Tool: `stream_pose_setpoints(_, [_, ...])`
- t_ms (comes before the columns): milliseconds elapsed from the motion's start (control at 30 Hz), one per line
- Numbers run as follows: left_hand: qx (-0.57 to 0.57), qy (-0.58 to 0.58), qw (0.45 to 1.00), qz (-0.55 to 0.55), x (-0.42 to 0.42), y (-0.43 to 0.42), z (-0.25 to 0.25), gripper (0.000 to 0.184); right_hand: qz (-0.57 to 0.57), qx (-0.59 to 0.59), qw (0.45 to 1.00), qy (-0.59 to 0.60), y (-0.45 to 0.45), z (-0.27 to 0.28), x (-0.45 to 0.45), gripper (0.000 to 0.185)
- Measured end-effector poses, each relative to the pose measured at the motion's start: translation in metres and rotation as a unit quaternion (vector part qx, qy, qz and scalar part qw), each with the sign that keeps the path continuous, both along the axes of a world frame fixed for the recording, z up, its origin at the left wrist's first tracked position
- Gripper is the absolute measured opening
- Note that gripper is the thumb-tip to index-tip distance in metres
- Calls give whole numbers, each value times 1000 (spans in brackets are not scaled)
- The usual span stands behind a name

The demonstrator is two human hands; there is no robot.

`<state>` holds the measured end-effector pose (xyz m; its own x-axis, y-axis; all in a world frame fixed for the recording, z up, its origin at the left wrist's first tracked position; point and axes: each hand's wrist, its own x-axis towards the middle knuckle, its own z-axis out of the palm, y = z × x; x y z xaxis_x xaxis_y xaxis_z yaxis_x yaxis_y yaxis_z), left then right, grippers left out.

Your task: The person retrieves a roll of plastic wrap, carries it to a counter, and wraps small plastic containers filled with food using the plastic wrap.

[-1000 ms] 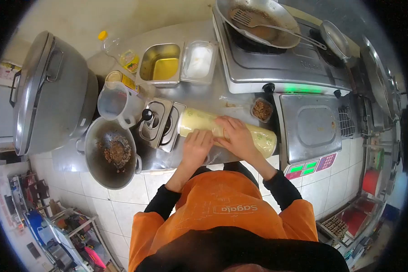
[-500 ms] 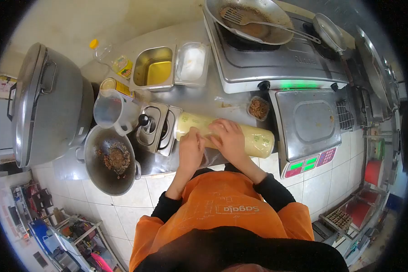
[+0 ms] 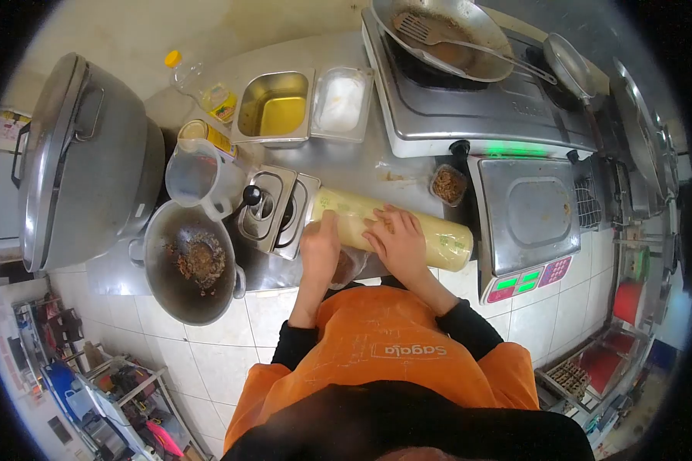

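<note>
The left hand point(image 3: 320, 247) and right hand point(image 3: 397, 240) are slightly apart, fingers bent, on the glossy, pale yellow cylindrical roll point(image 3: 438, 240) with green print. Whether either hand pinches the film cannot be told. The roll lies just inside the near edge of the smooth steel counter point(image 3: 346, 170); the hands cover part of its middle. Below and between them, a clear bag point(image 3: 349, 266) with something brown inside is partly hidden by the left hand.

Left of the left hand stand two narrow, lidded metal containers point(image 3: 264, 207), a black-knobbed handle by them, then a round, dull metal pot point(image 3: 178, 296) holding dark, crumbly food. Right of the right hand is a flat-topped scale point(image 3: 532, 223), its printed labels too small to read.

Beyond the hands, a strip of counter separates the roll from the rectangular oil container point(image 3: 274, 107) and a tub point(image 3: 340, 106) of something white. A small clear tub point(image 3: 447, 186) of brown shreds sits near the scale. Farthest ahead, right of both hands, a slotted spatula point(image 3: 469, 44) rests in a wide pan point(image 3: 494, 67) on the metal stove point(image 3: 484, 115); the pan's far rim is cut off.
</note>
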<state>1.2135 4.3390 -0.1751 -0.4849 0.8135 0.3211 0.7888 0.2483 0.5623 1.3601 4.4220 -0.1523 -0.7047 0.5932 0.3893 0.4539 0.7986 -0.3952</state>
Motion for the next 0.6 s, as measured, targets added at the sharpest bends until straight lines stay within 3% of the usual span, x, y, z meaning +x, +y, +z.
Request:
stream_pose_setpoints(100, [8,6,1000,-5,-8,0,0,4,2,8,1000,-3,0,-1,1,19])
stream_pose_setpoints(267, [0,-127,992,26,-18,-3,6,6,6,14,999,-29,1,-10,5,25])
stream_pose_setpoints(333, [51,-139,989,23,-33,-4,6,9,4,12,999,-34,2,-10,5,25])
stream_pose_setpoints(467, [50,-264,960,76,-58,-5,10,15,9,-1,999,-43,2,-12,5,26])
stream_pose_setpoints(567, [109,-314,937,107,-75,-3,-15,15,6,-2,998,-57,4,-13,3,27])
stream_pose_setpoints(600, [137,-375,906,139,-78,-5,-28,15,5,-5,998,-60,4,-13,3,27])
